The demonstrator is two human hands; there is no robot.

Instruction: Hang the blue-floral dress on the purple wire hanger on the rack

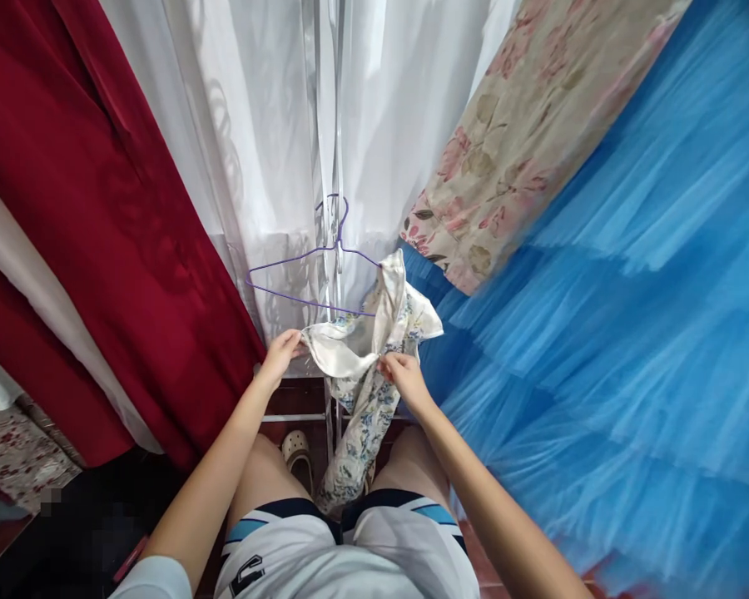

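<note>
A white dress with a blue floral print (pixel 365 416) hangs by one side from a purple wire hanger (pixel 290 259). The hanger is hooked on a metal rack in front of me. My left hand (pixel 280 356) pinches the garment's white edge at its left end. My right hand (pixel 405 378) is closed on the same edge farther right, near the middle of the garment. Between the two hands the white lining sags open. The right end of the hanger goes into the fabric, while its left end is bare. The lower part of the garment drops between my legs.
Dark red cloth (pixel 131 208) hangs at the left, and white curtains (pixel 255 108) hang behind the rack. On the right are a beige floral cloth (pixel 499 175) and a layered blue tulle skirt (pixel 587 333). A beige clog (pixel 295 449) shows below, on the tiled floor.
</note>
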